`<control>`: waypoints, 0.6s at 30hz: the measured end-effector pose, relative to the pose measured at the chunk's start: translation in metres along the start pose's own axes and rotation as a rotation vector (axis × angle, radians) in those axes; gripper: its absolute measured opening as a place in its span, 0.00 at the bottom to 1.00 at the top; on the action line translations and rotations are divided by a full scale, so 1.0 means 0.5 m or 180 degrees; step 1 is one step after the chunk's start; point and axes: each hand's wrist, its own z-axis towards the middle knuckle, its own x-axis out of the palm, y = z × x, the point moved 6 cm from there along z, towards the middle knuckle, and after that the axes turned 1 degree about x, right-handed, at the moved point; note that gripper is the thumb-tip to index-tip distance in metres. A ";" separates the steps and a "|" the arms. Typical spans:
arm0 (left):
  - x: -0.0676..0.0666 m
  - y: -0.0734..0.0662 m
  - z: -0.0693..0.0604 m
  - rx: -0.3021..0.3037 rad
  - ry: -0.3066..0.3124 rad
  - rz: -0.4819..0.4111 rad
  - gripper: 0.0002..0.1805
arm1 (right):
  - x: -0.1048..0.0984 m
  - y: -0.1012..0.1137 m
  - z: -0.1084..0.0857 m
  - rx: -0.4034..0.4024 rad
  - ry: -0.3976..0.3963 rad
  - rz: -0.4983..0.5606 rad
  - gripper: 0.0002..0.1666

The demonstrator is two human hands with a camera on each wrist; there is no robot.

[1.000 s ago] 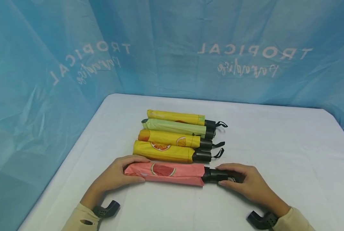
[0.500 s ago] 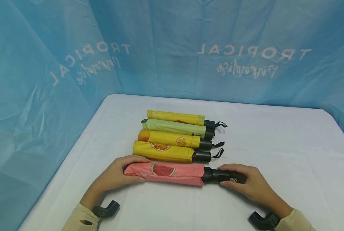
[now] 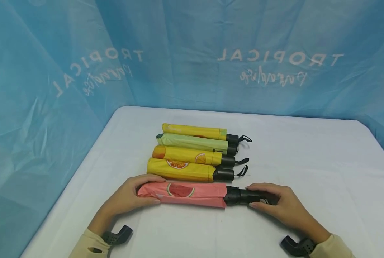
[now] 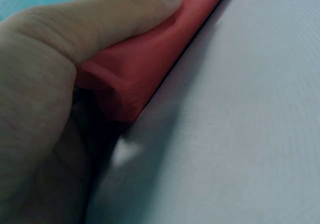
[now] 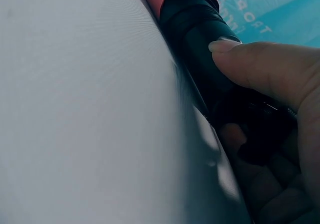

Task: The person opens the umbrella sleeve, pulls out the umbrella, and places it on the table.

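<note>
A folded umbrella lies across the near part of the table, in a pink sleeve [image 3: 208, 195] printed with a watermelon slice. Its black handle [image 3: 243, 197] sticks out of the sleeve on the right. My left hand [image 3: 130, 195] grips the sleeve's left end; in the left wrist view the thumb [image 4: 125, 17] lies along the pink fabric. The right hand [image 3: 279, 202] holds the handle end, and in the right wrist view its thumb [image 5: 250, 62] presses on the black handle. A black strap and part of the handle are hidden in the right palm.
Behind the pink umbrella lie several more folded umbrellas in a row: a yellow umbrella [image 3: 182, 171], another yellow umbrella [image 3: 185, 155], a light green umbrella [image 3: 192, 141] and a yellow umbrella [image 3: 192, 130] furthest back. A blue printed sheet [image 3: 192, 79] hangs behind the white table [image 3: 308, 154].
My right hand has moved slightly right with the handle, and more black shows between it and the pink sleeve. The left hand keeps its grip. The head view has shifted a little.
</note>
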 end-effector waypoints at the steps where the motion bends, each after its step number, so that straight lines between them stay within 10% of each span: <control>1: 0.001 0.000 -0.001 0.0005 0.0007 0.0010 0.32 | 0.000 0.000 0.000 0.0001 0.0001 -0.0005 0.25; 18: 0.006 0.007 -0.002 0.0034 -0.0030 0.0064 0.31 | -0.014 -0.019 -0.015 0.0128 -0.0030 -0.0151 0.26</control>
